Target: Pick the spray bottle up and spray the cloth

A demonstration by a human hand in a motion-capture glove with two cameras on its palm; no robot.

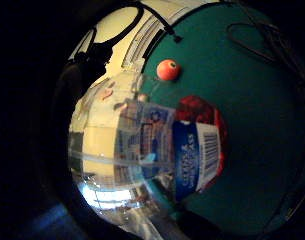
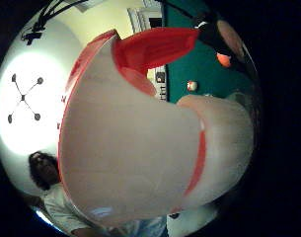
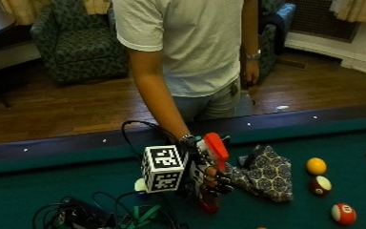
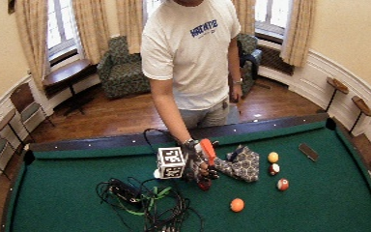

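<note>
A green-felt billiard table serves as the worktop (image 3: pixel 56 179), set in a room with curtained windows, armchairs and a wood floor behind the standing person. The gloved right hand (image 3: pixel 207 177) has its fingers curled round the spray bottle (image 3: pixel 211 169), which stands upright with its red trigger head on top and its base at or just above the felt — which of the two cannot be told. The little-finger-side palm view shows the bottle's clear body and blue label close against the palm.

The patterned cloth (image 3: pixel 267 172) lies crumpled on the felt just beside the bottle, on the side toward the billiard balls (image 3: pixel 317 166); a tangle of cables (image 3: pixel 100 215) lies on the other side.

The picking-up looks done or nearly so. Next, I judge, the nozzle must be turned toward the cloth and a finger brought onto the trigger — the grip seems to sit on the neck.
</note>
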